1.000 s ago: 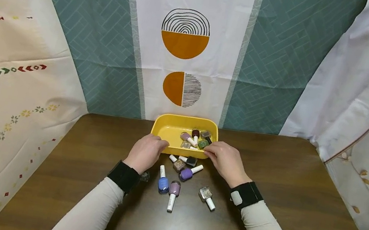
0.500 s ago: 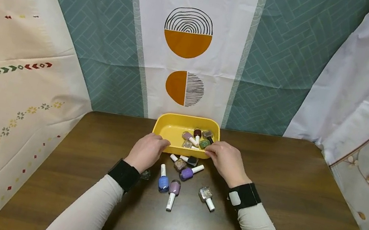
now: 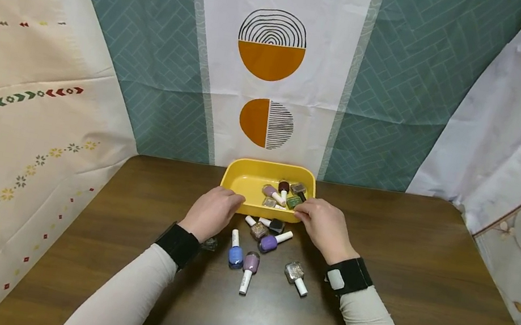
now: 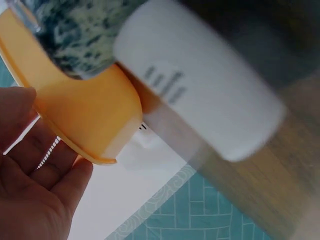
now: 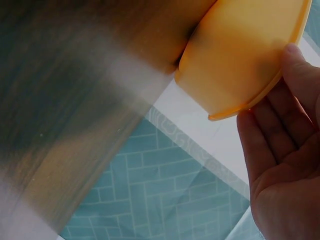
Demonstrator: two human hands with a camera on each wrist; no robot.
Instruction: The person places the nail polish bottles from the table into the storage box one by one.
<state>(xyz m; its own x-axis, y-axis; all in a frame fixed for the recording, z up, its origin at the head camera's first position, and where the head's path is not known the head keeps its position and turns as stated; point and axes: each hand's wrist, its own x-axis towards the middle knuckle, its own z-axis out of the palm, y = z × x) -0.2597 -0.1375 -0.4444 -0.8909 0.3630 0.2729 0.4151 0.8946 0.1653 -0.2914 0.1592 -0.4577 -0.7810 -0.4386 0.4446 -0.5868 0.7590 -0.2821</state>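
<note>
A yellow plastic bin [image 3: 233,204] stands at the table's back edge, with several nail polish bottles lying in its right half, among them a green one [image 3: 293,202] and a dark red one [image 3: 284,187]. My left hand [image 3: 213,212] grips its near left rim, thumb against the outside wall in the left wrist view. At the near right rim my right hand [image 3: 329,228] pinches the edge the same way. Between my arms lie more bottles: blue [image 3: 236,257], mauve [image 3: 251,263], purple [image 3: 268,244], black [image 3: 276,226], brown glitter [image 3: 259,230] and silver glitter [image 3: 294,272].
A speckled bottle [image 4: 82,37] with a white cap [image 4: 200,80] looms close to the left wrist camera. Beside my left wrist lies a dark bottle [image 3: 210,244], partly hidden. Patterned cloth [image 3: 282,91] hangs behind the brown table [image 3: 406,279].
The head view has shifted slightly, so the whole scene sits a little further right and up. Both hands stay on the bin's rim, and the bottles keep their places.
</note>
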